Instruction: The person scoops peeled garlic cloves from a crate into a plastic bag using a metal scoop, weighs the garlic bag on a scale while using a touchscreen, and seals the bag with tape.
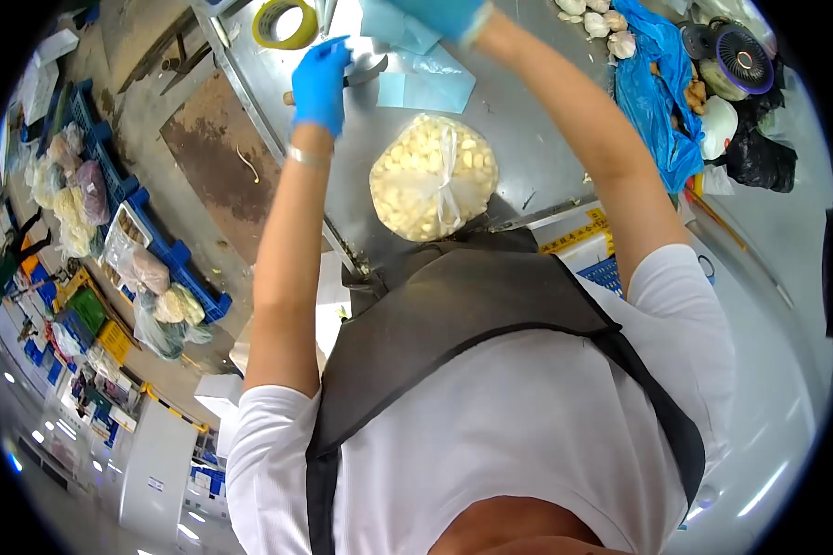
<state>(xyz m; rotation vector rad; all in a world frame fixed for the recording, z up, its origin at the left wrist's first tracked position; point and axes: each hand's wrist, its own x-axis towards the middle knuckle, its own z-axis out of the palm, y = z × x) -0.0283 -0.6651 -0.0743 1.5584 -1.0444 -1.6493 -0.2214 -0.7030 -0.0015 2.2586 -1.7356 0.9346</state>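
My left hand [322, 88], in a blue glove, hovers over a knife [370, 71] on the metal table. Its fingers reach up and to the right, apart from the thumb, with nothing visible in them. The wooden knife handle pokes out left of the glove; its middle is hidden. Motion smears my right hand [444, 13], also blue-gloved, at the top edge by thin light-blue plastic bags [428, 91]. Whether it holds one cannot be seen. A tied clear bag of peeled garlic cloves [405, 180] sits close to my apron.
A yellow tape roll [261, 26] lies at the table's upper left. Whole garlic bulbs [622, 44], a blue plastic bag [652, 116] and a small fan [745, 60] are on the right. Blue crates [157, 236] with bagged produce stand on the floor to the left.
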